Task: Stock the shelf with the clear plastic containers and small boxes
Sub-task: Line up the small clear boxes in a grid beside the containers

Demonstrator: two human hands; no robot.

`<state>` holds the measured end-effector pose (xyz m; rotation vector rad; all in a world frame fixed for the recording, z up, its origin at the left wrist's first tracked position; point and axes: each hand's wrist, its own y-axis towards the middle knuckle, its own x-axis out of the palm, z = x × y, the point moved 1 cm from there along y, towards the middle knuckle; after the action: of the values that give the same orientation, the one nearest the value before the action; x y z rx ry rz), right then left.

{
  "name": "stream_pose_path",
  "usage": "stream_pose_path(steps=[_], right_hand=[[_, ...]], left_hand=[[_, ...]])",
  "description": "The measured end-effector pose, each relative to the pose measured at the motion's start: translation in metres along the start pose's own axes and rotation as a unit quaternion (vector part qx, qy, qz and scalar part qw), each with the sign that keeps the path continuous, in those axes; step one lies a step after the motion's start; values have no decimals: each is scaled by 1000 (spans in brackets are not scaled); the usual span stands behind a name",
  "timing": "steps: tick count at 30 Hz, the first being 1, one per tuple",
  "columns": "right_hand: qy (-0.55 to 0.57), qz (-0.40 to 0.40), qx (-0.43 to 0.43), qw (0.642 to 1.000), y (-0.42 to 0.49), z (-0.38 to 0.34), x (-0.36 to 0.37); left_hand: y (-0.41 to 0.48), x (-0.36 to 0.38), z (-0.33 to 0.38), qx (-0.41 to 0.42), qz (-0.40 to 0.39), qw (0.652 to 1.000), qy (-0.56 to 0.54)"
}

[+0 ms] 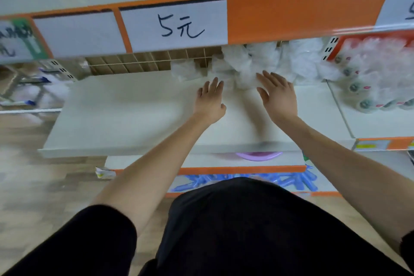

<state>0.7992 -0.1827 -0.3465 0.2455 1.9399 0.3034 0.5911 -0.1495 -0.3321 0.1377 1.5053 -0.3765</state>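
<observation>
clear plastic containers (246,67) on shelf (134,114), both hands flat, reaching

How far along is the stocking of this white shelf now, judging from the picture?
Done: a cluster of clear plastic packs already sits at the back right of the white shelf. In hand: nothing is held; the left hand and right hand are open, stretched toward the packs. Left: the shelf's left part shows only bare board, so more stock seems needed.
</observation>
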Motion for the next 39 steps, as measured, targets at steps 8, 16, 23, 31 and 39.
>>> stream_pose_path(steps=[8, 16, 23, 31, 39], right_hand=[[-18, -47, -25, 998, -65, -14, 10], [-19, -31, 33, 999, -83, -31, 22], [-6, -35, 63, 997, -88, -41, 18], [41, -143, 135, 980, -64, -36, 2], [50, -70, 99, 991, -78, -12, -36]], left_hand=[[6, 10, -7, 64, -37, 997, 19], [-45, 25, -35, 143, 42, 988, -29], [-58, 27, -48, 200, 101, 969, -101], [-38, 13, -33, 132, 3, 983, -125], [-50, 2, -17, 140, 7, 972, -187]])
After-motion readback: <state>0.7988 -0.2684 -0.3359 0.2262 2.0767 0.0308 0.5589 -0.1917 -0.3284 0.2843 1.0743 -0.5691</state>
